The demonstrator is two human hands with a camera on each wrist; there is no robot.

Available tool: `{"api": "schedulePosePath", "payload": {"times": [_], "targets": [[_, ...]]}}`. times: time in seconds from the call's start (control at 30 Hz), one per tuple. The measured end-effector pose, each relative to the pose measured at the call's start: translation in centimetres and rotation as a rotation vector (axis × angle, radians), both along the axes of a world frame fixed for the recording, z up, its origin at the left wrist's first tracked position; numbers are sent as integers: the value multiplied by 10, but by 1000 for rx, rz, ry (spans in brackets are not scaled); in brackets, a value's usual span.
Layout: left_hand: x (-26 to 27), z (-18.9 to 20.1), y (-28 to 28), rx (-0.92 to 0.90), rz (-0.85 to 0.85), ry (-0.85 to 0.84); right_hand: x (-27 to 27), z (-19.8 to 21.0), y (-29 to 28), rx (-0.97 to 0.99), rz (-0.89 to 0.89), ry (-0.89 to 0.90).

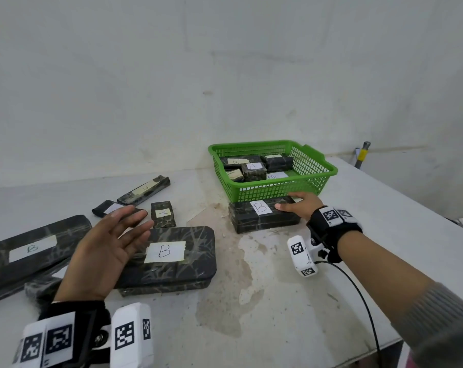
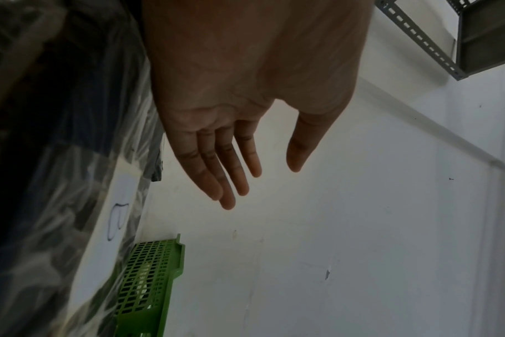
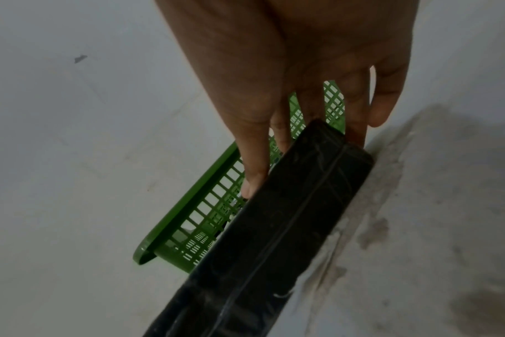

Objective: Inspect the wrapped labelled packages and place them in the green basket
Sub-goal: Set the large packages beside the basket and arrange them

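Over at the left edge of the desk [image 1: 291,301] sat a long package [image 1: 33,248] marked B, half on top of other wrapped stuff, clearly waiting its turn. The left hand [image 1: 105,251] hovered above the pile with fingers spread flat and nothing in it, palm turned toward the middle, I'd guess getting ready to help or grab the next one. Under it lay the big flat package [image 1: 172,258], also a B, label up so it could be read. A few smaller packages [image 1: 163,214] were scattered toward the back edge. Moving right, the right hand [image 1: 299,205] was gripping the end of a thick B package [image 1: 262,216] that sat flat on the desk, right up against the front wall of the green basket [image 1: 315,179], thumb on top and fingers down the far side. Probably about to lift it in. The basket already held several packages, near the desk's back right corner.
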State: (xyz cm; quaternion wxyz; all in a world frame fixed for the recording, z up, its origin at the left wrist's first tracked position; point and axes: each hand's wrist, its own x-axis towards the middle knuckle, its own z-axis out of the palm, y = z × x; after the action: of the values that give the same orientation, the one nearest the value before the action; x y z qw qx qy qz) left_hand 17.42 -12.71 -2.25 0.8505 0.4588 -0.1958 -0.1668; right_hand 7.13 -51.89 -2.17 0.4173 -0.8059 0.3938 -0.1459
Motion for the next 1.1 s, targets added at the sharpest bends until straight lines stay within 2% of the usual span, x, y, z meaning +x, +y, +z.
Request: {"api": "schedulePosePath", "payload": {"times": [0.17, 0.3, 0.33, 0.4, 0.47, 0.53, 0.6, 0.7, 0.8, 0.97, 1.1], "targets": [[-1, -1, -3, -2, 50, 20, -9, 11, 14, -144, 19, 51], [-5, 8, -1, 13, 90, -61, -13, 30, 48, -223, 67, -178], [-5, 9, -1, 35, 104, -88, -13, 35, 59, -203, 103, -214], [-4, 9, 0, 68, 162, -107, -12, 37, 83, -35, 188, -230], [-5, 11, -2, 126, 235, -118, -8, 34, 107, 179, 243, -180], [-5, 10, -1, 196, 307, -129, -2, 23, 130, 297, 293, -90], [-8, 11, 1, 240, 334, -134, 3, 12, 152, 333, 337, -19], [-8, 10, 0, 280, 343, -120, 9, -3, 169, 276, 377, 7], [-7, 7, -2, 289, 343, -111, 12, -11, 174, 271, 357, -81], [-3, 4, -5, 304, 336, -71, 14, -16, 165, 452, 252, -237], [-2, 2, -7, 191, 291, 9, 15, -9, 154, 574, 243, -367]]}}
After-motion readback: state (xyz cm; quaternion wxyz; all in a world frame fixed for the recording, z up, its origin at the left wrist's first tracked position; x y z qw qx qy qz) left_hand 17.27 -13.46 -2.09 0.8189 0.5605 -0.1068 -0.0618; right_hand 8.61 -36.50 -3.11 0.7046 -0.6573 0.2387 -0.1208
